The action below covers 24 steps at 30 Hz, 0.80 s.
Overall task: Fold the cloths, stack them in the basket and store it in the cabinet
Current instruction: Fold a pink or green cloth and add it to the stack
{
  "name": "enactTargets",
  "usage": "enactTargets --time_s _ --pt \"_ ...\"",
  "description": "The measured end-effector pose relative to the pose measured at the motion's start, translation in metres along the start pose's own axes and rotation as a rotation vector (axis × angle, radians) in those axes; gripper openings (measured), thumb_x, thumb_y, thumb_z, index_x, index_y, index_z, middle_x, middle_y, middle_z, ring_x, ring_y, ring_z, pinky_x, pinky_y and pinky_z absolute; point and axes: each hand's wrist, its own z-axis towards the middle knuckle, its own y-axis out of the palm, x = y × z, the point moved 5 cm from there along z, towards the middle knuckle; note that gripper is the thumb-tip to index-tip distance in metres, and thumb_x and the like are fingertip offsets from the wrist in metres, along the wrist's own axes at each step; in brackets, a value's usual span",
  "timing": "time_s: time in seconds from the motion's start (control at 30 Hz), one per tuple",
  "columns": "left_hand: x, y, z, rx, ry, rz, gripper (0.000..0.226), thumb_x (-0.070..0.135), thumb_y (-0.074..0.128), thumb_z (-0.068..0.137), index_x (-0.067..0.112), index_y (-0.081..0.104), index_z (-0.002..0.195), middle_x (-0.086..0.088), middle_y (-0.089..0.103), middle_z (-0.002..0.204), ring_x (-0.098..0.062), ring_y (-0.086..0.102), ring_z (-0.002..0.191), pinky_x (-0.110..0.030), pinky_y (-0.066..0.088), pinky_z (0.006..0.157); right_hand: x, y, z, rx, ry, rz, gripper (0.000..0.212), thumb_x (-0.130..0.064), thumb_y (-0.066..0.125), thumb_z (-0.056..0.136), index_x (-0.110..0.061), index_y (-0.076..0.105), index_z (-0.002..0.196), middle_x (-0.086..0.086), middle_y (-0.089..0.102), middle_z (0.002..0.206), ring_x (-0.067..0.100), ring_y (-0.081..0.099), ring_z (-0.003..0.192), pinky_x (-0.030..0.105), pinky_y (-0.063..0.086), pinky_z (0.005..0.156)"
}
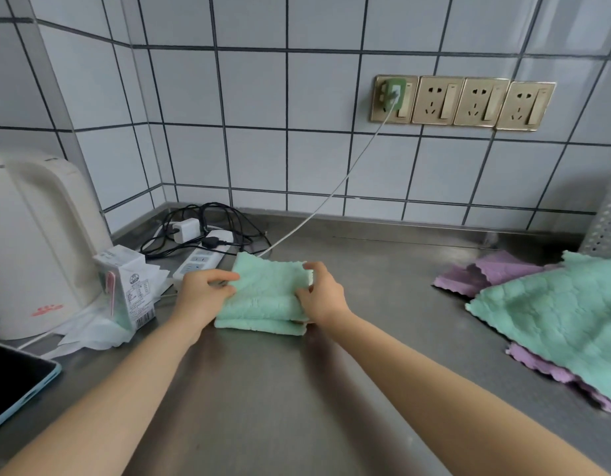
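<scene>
On the stainless-steel counter [348, 338], near its centre, a folded green cloth [268, 297] is held between both hands. The left hand [202, 292] is closed on the cloth's left edge, with the thumb laid over the top layer and the fingers tucked beneath the fold. The right hand [319, 293] is closed on the right edge, with the thumb and forefinger pinching the far corner and the remaining fingers curled against the side of the stack. The cloth is thus spanned from edge to edge by the two grips, and its lower layers are seen resting on the counter. The cloth is of a plush, nubby pile, mint green, and is folded into a compact, roughly rectangular pad of several layers with soft, rounded edges. Well apart to the right, an unfolded green cloth [555, 324] of the same texture is spread flat, with scalloped edges, over purple cloths [486, 274] whose wavy borders show beyond it. Behind these, at the right edge of the view, part of a grey perforated basket [606, 221] is visible against the tiled wall [256, 159]. To the left, a cream plastic kettle [36, 242], a small drink carton [128, 286] on crumpled white paper, and a white power strip [201, 259] with tangled black cables are positioned. A white cable [331, 194] is run from a brass-coloured wall socket [395, 99] down to the counter, ending just behind the held cloth.
</scene>
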Motion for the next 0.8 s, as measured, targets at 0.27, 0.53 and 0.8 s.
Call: enactTargets --time_s 0.27,0.53,0.8 --pt "0.009 0.003 0.002 -0.08 0.126 0.564 0.025 0.008 0.058 0.086 0.017 0.073 0.103 -0.01 0.061 0.12 -0.025 0.059 0.108 -0.034 0.044 0.099 0.0 -0.003 -0.013 -0.079 -0.051 -0.456 0.037 -0.02 0.036 0.096 -0.015 0.042 0.132 0.012 0.035 0.127 0.035 0.056 0.098 0.037 0.047 0.08" --pt "0.089 0.036 -0.068 -0.068 0.488 0.619 0.025 0.012 0.054 0.09 0.016 0.069 0.11 0.003 0.062 0.116 -0.018 0.051 0.115 -0.029 0.037 0.095 -0.001 -0.1 -0.075 -0.08 -0.296 -0.454 0.034 -0.024 0.048 0.093 -0.014 0.054 0.126 0.006 0.062 0.115 0.023 0.057 0.107 0.025 0.04 0.09" --pt "0.166 0.141 -0.141 -0.121 0.627 0.384 0.015 0.021 0.06 0.087 0.028 0.07 0.097 0.011 0.069 0.091 -0.012 0.06 0.094 -0.034 0.049 0.08 0.039 -0.246 -0.138 0.183 -0.298 -0.515 0.02 -0.018 0.052 0.092 -0.018 0.065 0.107 -0.001 0.07 0.094 0.014 0.065 0.08 0.018 0.045 0.075"
